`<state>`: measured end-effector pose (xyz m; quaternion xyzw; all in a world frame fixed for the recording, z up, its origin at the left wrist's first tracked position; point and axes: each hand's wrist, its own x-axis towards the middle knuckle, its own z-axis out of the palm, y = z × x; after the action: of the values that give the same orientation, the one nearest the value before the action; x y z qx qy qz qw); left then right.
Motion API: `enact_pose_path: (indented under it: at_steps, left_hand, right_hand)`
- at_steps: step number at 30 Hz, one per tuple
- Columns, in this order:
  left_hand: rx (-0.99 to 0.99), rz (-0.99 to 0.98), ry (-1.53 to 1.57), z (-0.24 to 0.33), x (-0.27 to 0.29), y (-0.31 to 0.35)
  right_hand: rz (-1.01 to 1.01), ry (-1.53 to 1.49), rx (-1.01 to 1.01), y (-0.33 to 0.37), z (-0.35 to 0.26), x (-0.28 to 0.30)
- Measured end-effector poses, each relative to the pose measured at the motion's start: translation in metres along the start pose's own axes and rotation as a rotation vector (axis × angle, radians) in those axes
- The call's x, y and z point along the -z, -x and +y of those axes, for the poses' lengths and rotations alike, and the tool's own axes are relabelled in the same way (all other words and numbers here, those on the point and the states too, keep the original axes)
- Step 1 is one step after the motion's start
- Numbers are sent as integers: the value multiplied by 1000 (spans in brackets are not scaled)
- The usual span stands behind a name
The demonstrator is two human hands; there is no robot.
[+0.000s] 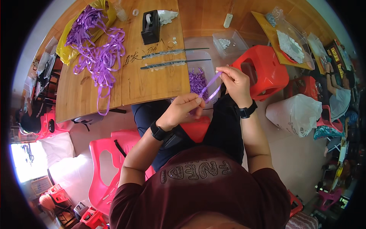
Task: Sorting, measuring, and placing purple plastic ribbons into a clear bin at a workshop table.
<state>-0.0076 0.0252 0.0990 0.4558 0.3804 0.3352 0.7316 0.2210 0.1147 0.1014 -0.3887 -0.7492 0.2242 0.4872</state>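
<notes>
Where the upper left of the frame is filled, a wooden bench [87, 91] of pale planks carries the stock. Item: heap of loose purple ribbons [97, 51], long and tangled, some strands trailing over the bench edge; beside it at far upper left a yellow bag [65, 53]. Item: red plastic stool [263, 70], right of centre. Item: white sack [295, 114], right side, on the floor. Item: clear plastic tray [204, 78] at the bench's right edge, holding short purple ribbon cuttings. Item: black tape dispenser [151, 26], top centre. Item: two thin dark rods [173, 57], laid across the bench, pale beads strung along them.

Item: purple ribbon strip [211, 87], centre of frame, narrow, glossy, lilac, folded into a loop stretched between both hands. Right hand [236, 82], black wristband, fingers pinched closed on the ribbon's upper end. Left hand [181, 110], black wristband, curled closed round the lower end of the same strip, just below and left of the tray.
</notes>
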Motion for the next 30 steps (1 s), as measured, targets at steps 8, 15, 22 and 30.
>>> enact_pose_path:
  at_steps: [8, 15, 22, 30]
  left_hand:
    - [-166, 70, -432, -2, -9, -4]
    - [-111, 41, -532, 50, -7, 5]
    - [-349, 252, -965, 105, 35, -35]
    - [-304, 352, -1488, 93, 74, -97]
  right_hand:
    - [17, 78, 87, -34, 38, -6]
    - [-108, 134, 260, -91, 71, -33]
    - [-384, -239, -73, -118, 126, -62]
    - [-360, -451, -214, -92, 107, -101]
